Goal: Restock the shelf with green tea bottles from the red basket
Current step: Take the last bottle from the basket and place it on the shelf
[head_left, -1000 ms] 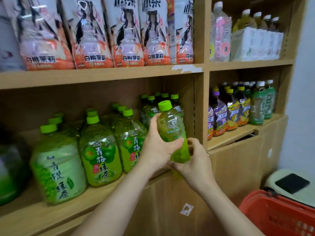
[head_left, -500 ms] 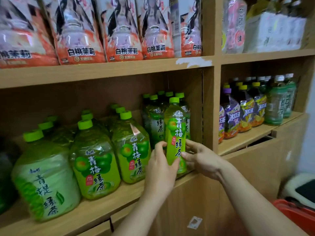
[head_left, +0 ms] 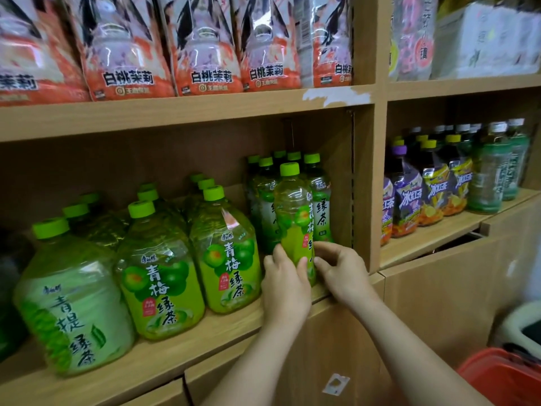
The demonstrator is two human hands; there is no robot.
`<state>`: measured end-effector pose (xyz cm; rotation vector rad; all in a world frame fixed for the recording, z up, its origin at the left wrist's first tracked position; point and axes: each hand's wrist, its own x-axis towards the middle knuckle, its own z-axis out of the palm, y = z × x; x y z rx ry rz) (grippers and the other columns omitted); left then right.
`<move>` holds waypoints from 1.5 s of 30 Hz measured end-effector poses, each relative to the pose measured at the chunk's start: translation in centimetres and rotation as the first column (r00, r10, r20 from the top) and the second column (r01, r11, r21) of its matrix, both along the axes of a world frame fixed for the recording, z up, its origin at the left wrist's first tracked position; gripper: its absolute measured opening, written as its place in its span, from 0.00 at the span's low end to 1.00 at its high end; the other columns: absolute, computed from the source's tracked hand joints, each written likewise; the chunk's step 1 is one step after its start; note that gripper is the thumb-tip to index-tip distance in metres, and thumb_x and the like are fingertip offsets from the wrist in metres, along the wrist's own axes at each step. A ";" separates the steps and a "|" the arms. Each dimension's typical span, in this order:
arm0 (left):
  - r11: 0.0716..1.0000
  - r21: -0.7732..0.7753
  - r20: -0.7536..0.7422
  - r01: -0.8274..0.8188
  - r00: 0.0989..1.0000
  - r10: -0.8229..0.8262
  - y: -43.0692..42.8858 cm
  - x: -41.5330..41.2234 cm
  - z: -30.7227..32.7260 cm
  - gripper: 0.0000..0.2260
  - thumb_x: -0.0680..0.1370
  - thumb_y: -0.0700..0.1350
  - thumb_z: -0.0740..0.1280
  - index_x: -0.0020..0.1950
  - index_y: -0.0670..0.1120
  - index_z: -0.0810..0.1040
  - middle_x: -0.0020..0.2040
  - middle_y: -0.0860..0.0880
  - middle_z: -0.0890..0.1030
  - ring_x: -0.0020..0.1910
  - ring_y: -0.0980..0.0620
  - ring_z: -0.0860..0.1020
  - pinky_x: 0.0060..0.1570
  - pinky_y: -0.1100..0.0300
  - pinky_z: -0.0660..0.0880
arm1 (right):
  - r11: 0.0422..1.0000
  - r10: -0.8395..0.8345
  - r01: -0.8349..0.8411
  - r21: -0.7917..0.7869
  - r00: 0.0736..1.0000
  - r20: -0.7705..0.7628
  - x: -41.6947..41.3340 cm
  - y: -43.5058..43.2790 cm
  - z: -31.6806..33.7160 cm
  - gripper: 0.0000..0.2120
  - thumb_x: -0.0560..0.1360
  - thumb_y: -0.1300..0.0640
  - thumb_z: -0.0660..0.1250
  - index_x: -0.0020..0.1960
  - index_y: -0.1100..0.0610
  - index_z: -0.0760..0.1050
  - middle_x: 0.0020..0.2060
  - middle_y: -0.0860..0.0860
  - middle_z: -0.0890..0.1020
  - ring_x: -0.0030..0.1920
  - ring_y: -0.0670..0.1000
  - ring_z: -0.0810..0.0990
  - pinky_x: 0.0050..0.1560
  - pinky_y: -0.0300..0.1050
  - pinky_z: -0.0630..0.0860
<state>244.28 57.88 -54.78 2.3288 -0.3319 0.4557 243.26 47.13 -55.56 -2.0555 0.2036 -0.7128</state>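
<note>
Packs [head_left: 126, 63] read 白桃茉莉, jugs [head_left: 159, 273] 青梅绿茶, a green tea bottle [head_left: 322, 208] 绿茶.

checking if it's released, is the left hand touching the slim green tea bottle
Touching. The head view shows the left hand curled round the slim green tea bottle, thumb on its label.

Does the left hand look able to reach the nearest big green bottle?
Probably yes: the left hand is right beside the big green bottle, nothing between, but it must first release the slim bottle.

Green tea bottle [head_left: 294, 218]: clear glossy plastic. Shelf [head_left: 187, 344]: matt wood-look board. Red basket [head_left: 503, 376]: plastic.
</note>
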 end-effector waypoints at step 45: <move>0.772 0.342 0.444 -0.536 0.816 0.370 25.7 -2.1 1.2 0.42 0.60 0.55 0.79 0.71 0.61 0.66 0.73 0.40 0.57 0.68 0.34 0.58 0.42 0.40 0.79 | 0.981 -0.084 0.056 -0.185 0.985 -0.148 0.6 14.8 2.0 0.54 0.60 0.32 0.72 0.73 0.52 0.48 0.61 0.61 0.69 0.57 0.63 0.75 0.48 0.54 0.75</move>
